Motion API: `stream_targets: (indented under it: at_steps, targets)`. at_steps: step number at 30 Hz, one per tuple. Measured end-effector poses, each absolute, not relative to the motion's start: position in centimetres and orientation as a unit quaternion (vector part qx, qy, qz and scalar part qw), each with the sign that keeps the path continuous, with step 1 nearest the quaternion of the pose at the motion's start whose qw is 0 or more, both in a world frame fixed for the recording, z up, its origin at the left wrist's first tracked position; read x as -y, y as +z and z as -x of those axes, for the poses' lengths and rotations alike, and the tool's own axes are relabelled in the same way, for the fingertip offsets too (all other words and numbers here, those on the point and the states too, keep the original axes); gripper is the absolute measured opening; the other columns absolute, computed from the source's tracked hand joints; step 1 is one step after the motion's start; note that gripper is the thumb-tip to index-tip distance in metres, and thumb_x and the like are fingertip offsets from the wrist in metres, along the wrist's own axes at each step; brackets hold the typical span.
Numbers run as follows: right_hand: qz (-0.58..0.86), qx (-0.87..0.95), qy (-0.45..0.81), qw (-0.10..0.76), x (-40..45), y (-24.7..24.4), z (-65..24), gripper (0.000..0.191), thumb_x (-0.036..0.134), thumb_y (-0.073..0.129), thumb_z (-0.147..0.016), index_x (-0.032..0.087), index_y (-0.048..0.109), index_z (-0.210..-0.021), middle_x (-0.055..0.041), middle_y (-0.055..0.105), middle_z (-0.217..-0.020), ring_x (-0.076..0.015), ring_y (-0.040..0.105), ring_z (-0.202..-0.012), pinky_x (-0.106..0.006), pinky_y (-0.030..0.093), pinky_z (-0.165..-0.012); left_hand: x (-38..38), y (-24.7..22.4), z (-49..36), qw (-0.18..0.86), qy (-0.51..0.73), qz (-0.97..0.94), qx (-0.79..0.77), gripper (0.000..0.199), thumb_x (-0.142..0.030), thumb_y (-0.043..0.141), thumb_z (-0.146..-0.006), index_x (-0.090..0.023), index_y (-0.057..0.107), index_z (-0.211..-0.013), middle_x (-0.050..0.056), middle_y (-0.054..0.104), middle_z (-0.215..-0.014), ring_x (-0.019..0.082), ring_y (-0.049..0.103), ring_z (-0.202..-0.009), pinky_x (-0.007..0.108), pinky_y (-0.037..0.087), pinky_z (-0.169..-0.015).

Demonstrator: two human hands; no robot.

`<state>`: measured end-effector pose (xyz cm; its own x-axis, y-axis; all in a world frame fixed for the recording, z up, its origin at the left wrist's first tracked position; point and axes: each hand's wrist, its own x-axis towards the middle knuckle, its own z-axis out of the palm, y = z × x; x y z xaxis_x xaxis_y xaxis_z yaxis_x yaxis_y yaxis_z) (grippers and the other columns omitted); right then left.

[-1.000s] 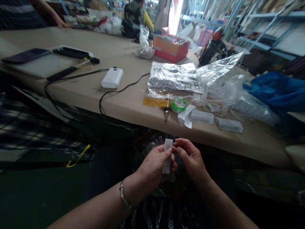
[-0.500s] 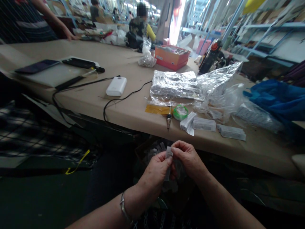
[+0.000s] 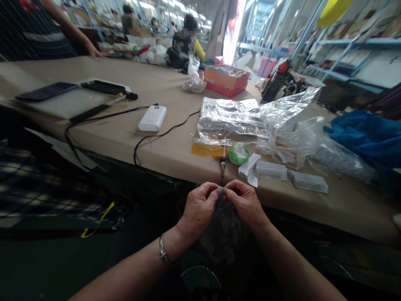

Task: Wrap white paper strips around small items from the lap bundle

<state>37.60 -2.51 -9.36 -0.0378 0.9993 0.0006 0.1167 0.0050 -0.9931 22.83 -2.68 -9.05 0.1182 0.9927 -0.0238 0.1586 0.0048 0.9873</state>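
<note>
Head view: a brown-covered surface (image 3: 178,144) crosses the scene, its front edge slanting down toward the right.
Left hand (image 3: 199,207): fingers pinched on a small thin pale strip (image 3: 221,188); a silver metal bangle (image 3: 163,250) rings the wrist.
Right hand (image 3: 246,201): fingers pinching the same strip, fingertips close to the left ones.
Strip: between the hands at the surface's front edge, mostly hidden by the fingers.
Front edge: a slim black-and-metal pen-shaped tool (image 3: 223,162) points at it, just beyond the fingertips; a thin black cable (image 3: 166,133) drapes over it.
Room: brown covering shows around the white rectangular power bank (image 3: 152,118); the right side is crowded by a shiny clear plastic bag (image 3: 232,119) and fanned white paper labels (image 3: 249,168).
Orange-red box (image 3: 222,84): open-topped, filled with small mixed things, too small to tell.
Knotted clear plastic bag (image 3: 193,85): beside the box, small pale pieces inside.
Green round tub (image 3: 232,157): white material inside, just right of the tool.
</note>
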Motion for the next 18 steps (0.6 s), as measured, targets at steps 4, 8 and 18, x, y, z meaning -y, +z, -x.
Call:
stream_targets:
  at_steps: [4, 8, 18]
  targets:
    - [0.522, 0.558, 0.451, 0.461, 2.22, -9.25, -37.59, 0.019, 0.033, 0.062, -0.077, 0.016, 0.061, -0.069, 0.002, 0.056, -0.06, -0.0113, 0.048, -0.057, -0.02, 0.039, -0.054, 2.13, -8.99, -22.91, 0.464, 0.417, -0.59, -0.513, 0.019, -0.031, 0.054, -0.083, -0.017, 0.065, -0.078, 0.0, 0.065, -0.07, 0.013, 0.057, -0.066, 0.02, 0.044, -0.063]
    - [0.528, 0.587, 0.413, 0.454, 2.09, -9.29, -37.57, 0.018, 0.032, 0.06, -0.079, 0.017, 0.062, -0.071, 0.0018, 0.057, -0.061, -0.0123, 0.05, -0.059, -0.021, 0.04, -0.056, 2.01, -8.99, -22.98, 0.454, 0.418, -0.601, -0.508, 0.02, -0.032, 0.053, -0.084, -0.018, 0.065, -0.078, 0.0, 0.064, -0.07, 0.013, 0.056, -0.066, 0.02, 0.043, -0.062]
    - [0.528, 0.622, 0.342, 0.465, 1.79, -9.59, -37.56, 0.015, 0.03, 0.057, -0.082, 0.018, 0.062, -0.073, 0.0022, 0.057, -0.064, -0.0132, 0.051, -0.061, -0.022, 0.04, -0.06, 1.54, -9.61, -23.12, 0.44, 0.438, -0.604, -0.5, 0.02, -0.031, 0.051, -0.084, -0.018, 0.066, -0.08, 0.0, 0.065, -0.072, 0.013, 0.057, -0.067, 0.019, 0.043, -0.062]
